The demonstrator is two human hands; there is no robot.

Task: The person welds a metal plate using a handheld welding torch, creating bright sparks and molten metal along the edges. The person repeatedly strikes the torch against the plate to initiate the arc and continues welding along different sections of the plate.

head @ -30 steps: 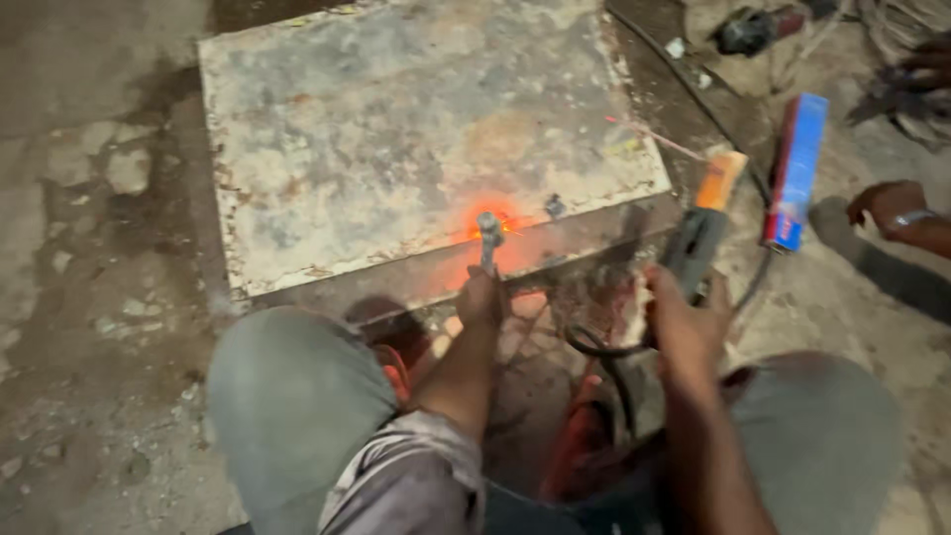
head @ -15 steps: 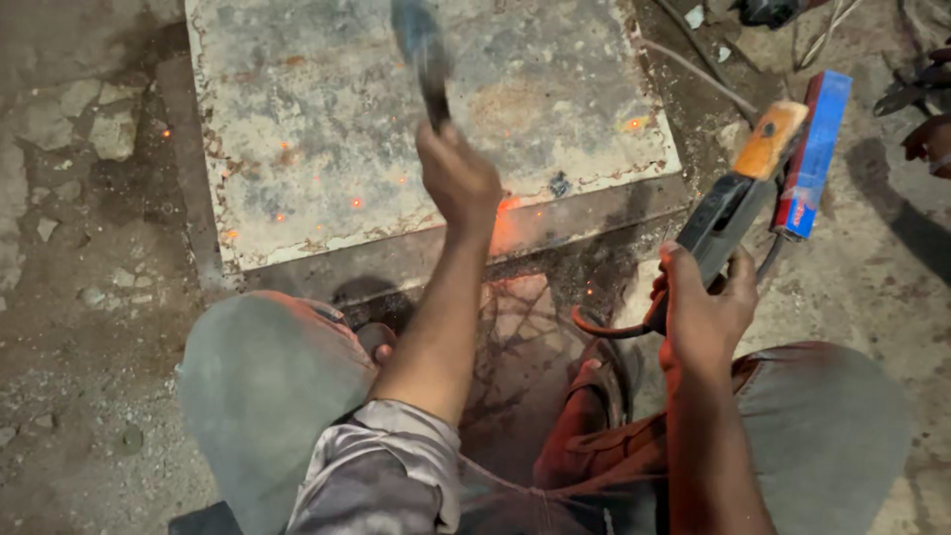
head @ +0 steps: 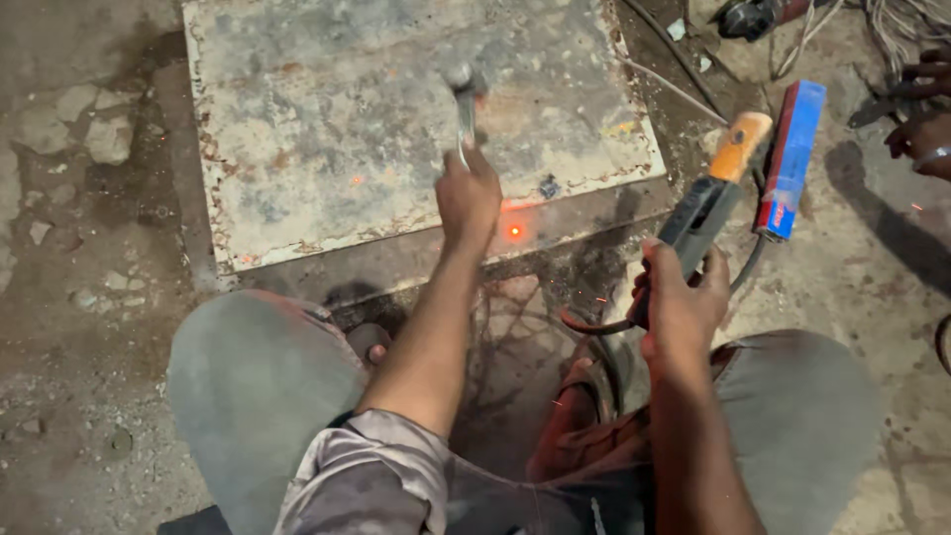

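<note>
Rusty metal plate (head: pixel 327 129) lay on the floor, far side of the knees. Left hand (head: pixel 468 198), fingers closed round a small hammer (head: pixel 464 99), head raised over the plate's near edge, just above a glowing orange spot (head: pixel 514 232). Right hand (head: pixel 682 307) gripped an electrode holder (head: pixel 715 188) w/ orange tip; blue-red box (head: pixel 790 159) just right.

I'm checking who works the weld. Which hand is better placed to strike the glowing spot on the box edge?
Probably the left hand: it grips the hammer raised just above the glowing spot. The right hand holds the electrode holder off to the side.
</note>
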